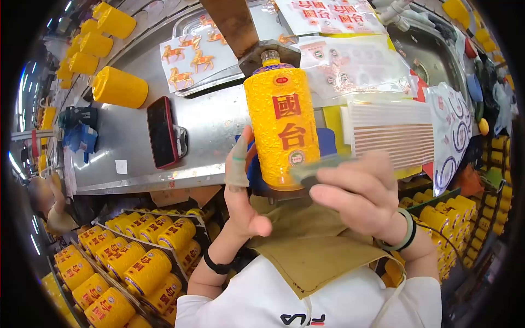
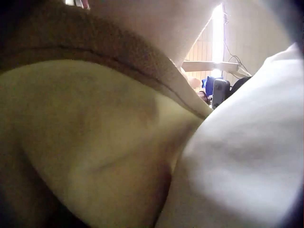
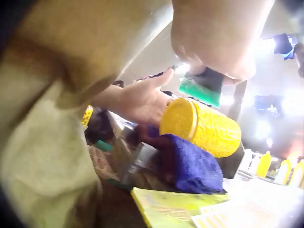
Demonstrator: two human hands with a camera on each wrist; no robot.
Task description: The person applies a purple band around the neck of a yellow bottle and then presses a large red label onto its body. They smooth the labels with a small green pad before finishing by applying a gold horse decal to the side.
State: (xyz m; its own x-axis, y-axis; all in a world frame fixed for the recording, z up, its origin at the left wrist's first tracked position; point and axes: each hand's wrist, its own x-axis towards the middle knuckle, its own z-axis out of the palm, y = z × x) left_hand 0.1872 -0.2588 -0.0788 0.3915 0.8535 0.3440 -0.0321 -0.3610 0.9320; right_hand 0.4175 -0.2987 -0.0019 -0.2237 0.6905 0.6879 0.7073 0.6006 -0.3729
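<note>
A yellow bottle (image 1: pixel 281 117) with red characters lies with its neck against a metal fixture (image 1: pixel 298 54), its base toward the person. My left hand (image 1: pixel 239 202) is at the bottle's left side near the base, fingers extended along it and thumb spread away. One left finger wears a pale wrap with a green band. Between thumb and curled fingers, my right hand (image 1: pixel 361 188) pinches a flat dark piece with a green edge (image 3: pixel 202 89), blurred in the head view, close over the bottle's base. A blue cloth (image 3: pixel 194 166) lies below the bottle. The left wrist view shows mostly apron and sleeve.
Horse decal sheets (image 1: pixel 188 57) lie on a tray behind, printed character sheets (image 1: pixel 331 16) and a striped sheet (image 1: pixel 391 134) to the right. A phone (image 1: pixel 159 131) and a yellow bottle (image 1: pixel 120 87) are on the left. Crates of bottles (image 1: pixel 145 270) flank the person.
</note>
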